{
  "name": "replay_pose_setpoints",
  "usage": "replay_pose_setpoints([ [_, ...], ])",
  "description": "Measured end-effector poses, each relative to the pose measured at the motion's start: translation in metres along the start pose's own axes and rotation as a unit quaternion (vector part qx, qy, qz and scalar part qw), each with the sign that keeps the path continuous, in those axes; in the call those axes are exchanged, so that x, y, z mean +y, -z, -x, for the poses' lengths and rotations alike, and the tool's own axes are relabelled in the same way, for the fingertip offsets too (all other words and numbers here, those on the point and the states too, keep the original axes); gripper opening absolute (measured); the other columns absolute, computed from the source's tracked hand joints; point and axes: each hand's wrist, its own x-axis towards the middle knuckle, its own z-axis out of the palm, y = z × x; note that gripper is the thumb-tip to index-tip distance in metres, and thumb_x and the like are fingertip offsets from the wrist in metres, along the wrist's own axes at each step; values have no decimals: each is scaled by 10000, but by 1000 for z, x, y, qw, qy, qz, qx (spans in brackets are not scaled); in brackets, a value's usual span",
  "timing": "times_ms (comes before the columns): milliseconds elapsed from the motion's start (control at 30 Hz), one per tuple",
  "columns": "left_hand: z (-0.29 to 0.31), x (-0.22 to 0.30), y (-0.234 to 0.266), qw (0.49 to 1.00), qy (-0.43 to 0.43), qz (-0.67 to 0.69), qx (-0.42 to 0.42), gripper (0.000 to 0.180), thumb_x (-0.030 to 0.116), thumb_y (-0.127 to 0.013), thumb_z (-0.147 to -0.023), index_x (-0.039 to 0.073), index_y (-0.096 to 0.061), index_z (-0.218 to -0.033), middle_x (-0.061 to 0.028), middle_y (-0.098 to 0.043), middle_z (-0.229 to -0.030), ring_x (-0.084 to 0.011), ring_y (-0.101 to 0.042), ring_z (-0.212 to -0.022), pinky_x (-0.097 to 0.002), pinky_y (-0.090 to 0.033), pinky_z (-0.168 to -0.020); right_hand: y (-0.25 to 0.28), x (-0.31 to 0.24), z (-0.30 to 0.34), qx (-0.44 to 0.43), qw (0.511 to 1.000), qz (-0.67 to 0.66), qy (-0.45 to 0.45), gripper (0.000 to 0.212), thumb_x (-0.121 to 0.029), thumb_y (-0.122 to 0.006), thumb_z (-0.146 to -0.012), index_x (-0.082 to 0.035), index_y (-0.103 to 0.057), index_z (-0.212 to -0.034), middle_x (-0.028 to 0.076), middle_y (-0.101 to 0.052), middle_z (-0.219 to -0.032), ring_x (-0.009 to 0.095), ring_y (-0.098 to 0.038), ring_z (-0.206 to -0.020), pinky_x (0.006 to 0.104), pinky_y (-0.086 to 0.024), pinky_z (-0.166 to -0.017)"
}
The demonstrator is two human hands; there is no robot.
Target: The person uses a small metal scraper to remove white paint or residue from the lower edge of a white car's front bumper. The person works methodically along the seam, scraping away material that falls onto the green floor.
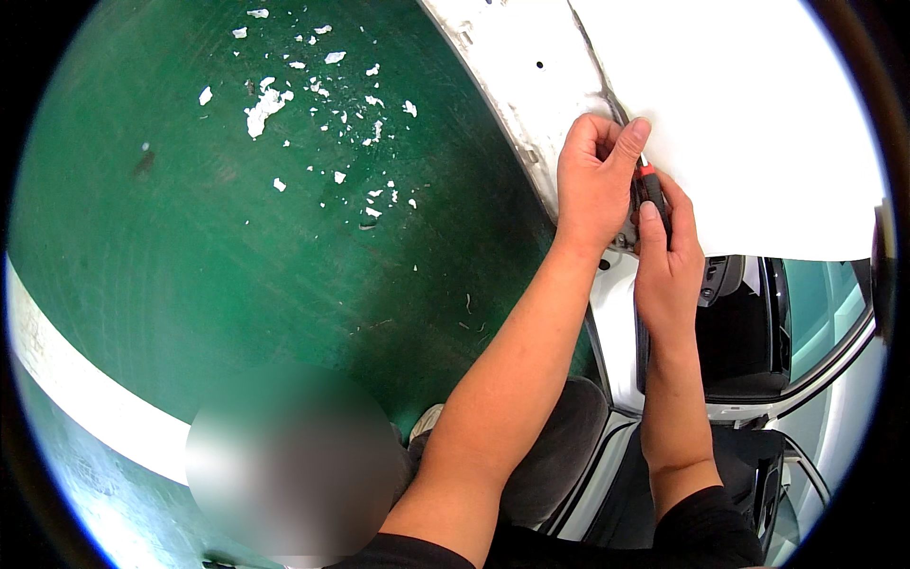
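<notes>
Black sleeves (711, 526) end partway up two bare forearms at the lower edge, with grey trousers (555, 455) and part of a pale shoe (427, 420) below. Beyond them, the right hand (668, 261) has its fingers clamped on the black-and-red handle of a slim hand tool (652, 186), thumb lying along it. The tool points away from the body, its metal shaft reaching toward the left hand (595, 194). That hand's fingers are curled, thumb raised beside the shaft; whether they grip anything cannot be told. Both hands are at the edge of a large white panel (758, 123), where a dark seam (590, 47) runs up from them. To the right is a dark car interior (739, 346). White flakes (261, 116) lie scattered on the green floor (171, 275), well apart from the hands.
</notes>
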Motion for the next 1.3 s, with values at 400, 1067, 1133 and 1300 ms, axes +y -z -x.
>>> replay_pose_setpoints([
  [400, -1, -1, 2, 999, -2, -35, -1, 358, 356, -770, -1045, 79, -604, -891, 58, -545, -800, -46, -460, -748, -230, -428, -654, 6, 8, 0, -55, 992, -109, -13, 431, -86, -551, -1117, -33, -587, -1543, 154, -680, -1415, 225, -650, -1289, 354, -486, -1110],
  [1067, -2, -5, -1, 1000, -11, -6, 0, 401, 318, -792, -1025, 60, -533, -858, 22, -514, -798, -73, -469, -703, -255, -459, -618, -10, 12, 3, 10, 992, 0, 128, 411, -92, -543, -1128, -55, -612, -1531, 119, -717, -1165, 155, -649, -929, 308, -534, -852],
  [1133, -2, -5, 0, 1000, -10, -10, -2, 402, 316, -793, -1024, 61, -531, -857, 21, -513, -797, -73, -469, -703, -256, -458, -618, -10, 12, 3, 12, 992, 0, 125, 413, -92, -541, -1128, -62, -612, -1534, 115, -718, -1160, 152, -645, -916, 308, -535, -841],
  [1300, -1, -4, 1, 999, -22, -47, -3, 372, 349, -772, -1043, 68, -590, -880, 49, -545, -777, -48, -475, -725, -232, -443, -633, -11, 12, 4, 16, 992, 1, 128, 418, -92, -538, -1128, -71, -608, -1540, 114, -720, -1156, 149, -645, -902, 306, -537, -828],
])
